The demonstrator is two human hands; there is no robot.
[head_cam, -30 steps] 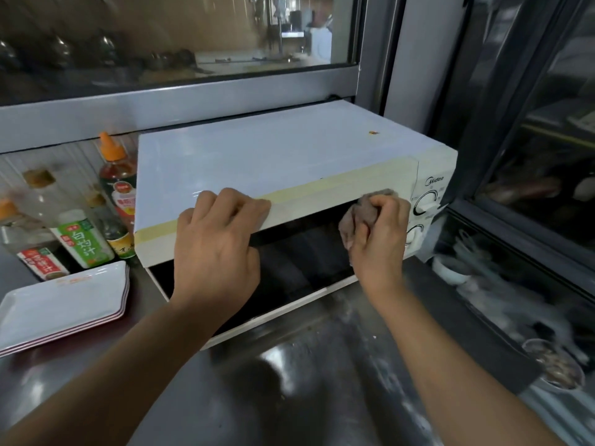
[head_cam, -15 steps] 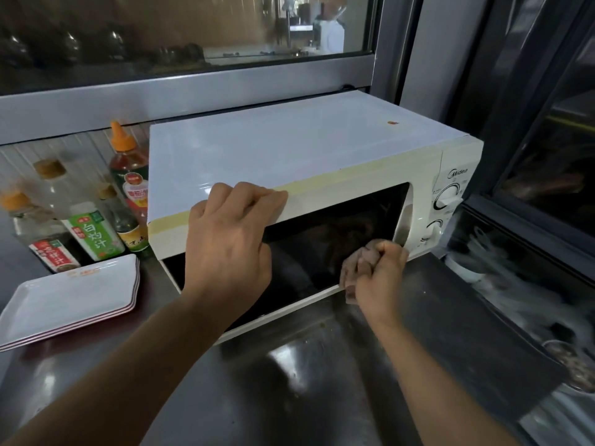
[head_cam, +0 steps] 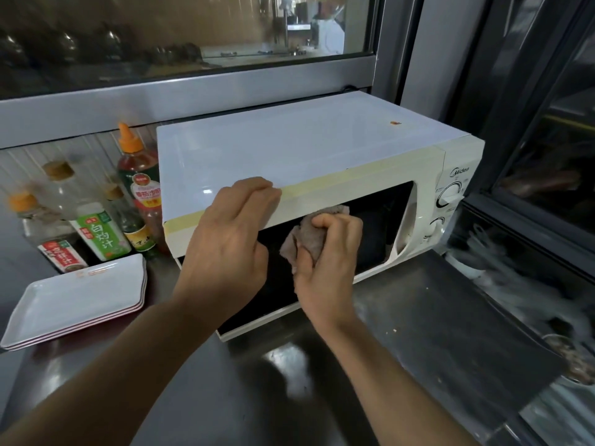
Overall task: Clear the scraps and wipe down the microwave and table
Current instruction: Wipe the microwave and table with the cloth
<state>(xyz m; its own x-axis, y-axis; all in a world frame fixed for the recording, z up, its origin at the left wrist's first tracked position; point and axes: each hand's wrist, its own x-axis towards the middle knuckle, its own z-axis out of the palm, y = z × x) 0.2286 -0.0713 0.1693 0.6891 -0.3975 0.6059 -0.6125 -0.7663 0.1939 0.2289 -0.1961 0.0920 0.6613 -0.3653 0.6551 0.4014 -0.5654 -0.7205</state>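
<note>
**Cloth pressed to the microwave door**

The dark, shiny steel table (head_cam: 322, 397) fills the lower frame, with pale crumbs scattered on it toward 4 o'clock. On it, at centre, stands the boxy white microwave (head_cam: 289, 146), its top edge banded with yellowed tape and two round dials on the panel at 3 o'clock. A small orange scrap (head_cam: 395, 122) lies on its top toward 1 o'clock.

At 9 o'clock a stack of white rectangular plastic trays (head_cam: 74, 299) sits beside the microwave, and behind it, toward 10 o'clock, a cluster of sauce bottles (head_cam: 96, 233), their caps blurred.

The left hand (head_cam: 225, 239) reaches in from 7 o'clock, palm down, fingers curled over the microwave's upper front edge; its grip is closed on that edge, bracing it. The right hand (head_cam: 325, 262) comes from 5 o'clock, knuckles up, its grip closed around a crumpled grey-brown cloth (head_cam: 306, 236) held against the dark door glass, just below the top frame.

The hands cover much of the door. The far right, behind the glass, is smeared and hard to make out.
</note>
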